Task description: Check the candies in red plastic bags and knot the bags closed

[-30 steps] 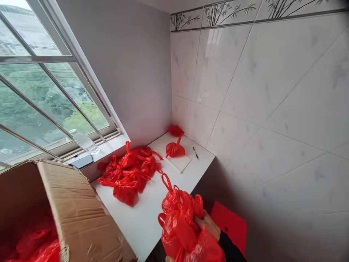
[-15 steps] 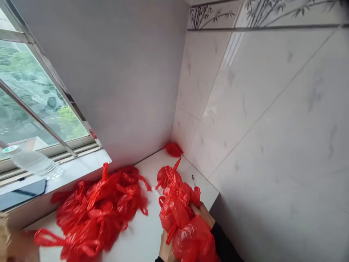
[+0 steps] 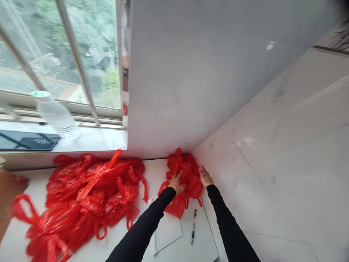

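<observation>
Red bags [image 3: 192, 173] sit at the far edge of the white pad [image 3: 169, 234] on the bench [image 3: 203, 249], left hand [image 3: 177, 183] splayed over them, right hand [image 3: 205, 177] unclenched alongside. Right of the pad lies a pen [image 3: 193, 227], markings too small to read; left, a larger heap [image 3: 94, 194].

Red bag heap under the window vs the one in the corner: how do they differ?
Size: the window heap is larger and sprawls wide; the corner heap is smaller and more compact.
Contact: the left hand lies on the corner heap and the right hand is at its side; neither is on the window heap.
Shared: both are red plastic and lie on the white table.
</observation>
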`<state>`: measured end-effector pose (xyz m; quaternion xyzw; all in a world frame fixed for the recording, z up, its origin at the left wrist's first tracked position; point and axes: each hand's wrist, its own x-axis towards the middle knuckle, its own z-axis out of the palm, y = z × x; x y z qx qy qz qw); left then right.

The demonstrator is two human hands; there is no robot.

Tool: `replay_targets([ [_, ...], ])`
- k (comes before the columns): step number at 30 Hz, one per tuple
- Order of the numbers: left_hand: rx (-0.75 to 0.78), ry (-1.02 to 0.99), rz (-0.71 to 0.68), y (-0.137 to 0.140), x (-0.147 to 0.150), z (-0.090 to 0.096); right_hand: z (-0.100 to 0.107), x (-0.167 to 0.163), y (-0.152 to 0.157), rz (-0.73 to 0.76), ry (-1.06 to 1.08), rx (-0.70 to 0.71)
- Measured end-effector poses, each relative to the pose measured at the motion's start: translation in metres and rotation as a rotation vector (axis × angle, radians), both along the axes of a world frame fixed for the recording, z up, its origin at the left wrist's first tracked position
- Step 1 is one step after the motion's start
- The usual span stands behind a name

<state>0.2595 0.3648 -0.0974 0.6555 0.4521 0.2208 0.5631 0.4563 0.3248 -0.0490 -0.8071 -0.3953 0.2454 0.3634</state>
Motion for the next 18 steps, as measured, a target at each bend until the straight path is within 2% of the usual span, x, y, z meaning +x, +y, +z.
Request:
replay_targets([
  [2,0.018,-0.003,0.075,-0.021,-0.025,-0.005,-0.02,-0.012,-0.016,0.001,-0.026,0.037],
  [5,-0.016,0.038,0.248,-0.078,-0.089,-0.016,-0.059,-0.053,-0.072,0.061,-0.022,0.077],
  [9,-0.202,0.209,0.553,-0.191,-0.207,-0.03,-0.118,-0.113,-0.189,0.155,-0.01,0.074],
  [11,-0.32,0.327,0.731,-0.254,-0.261,-0.03,-0.141,-0.133,-0.248,0.221,0.015,0.035],
  [13,-0.47,0.449,0.895,-0.311,-0.302,-0.028,-0.158,-0.142,-0.298,0.275,0.041,-0.024],
  [15,-0.602,0.547,1.02,-0.362,-0.323,-0.029,-0.168,-0.14,-0.333,0.307,0.058,-0.096],
  [18,-0.721,0.65,1.1,-0.424,-0.317,-0.037,-0.176,-0.123,-0.364,0.334,0.074,-0.219],
])
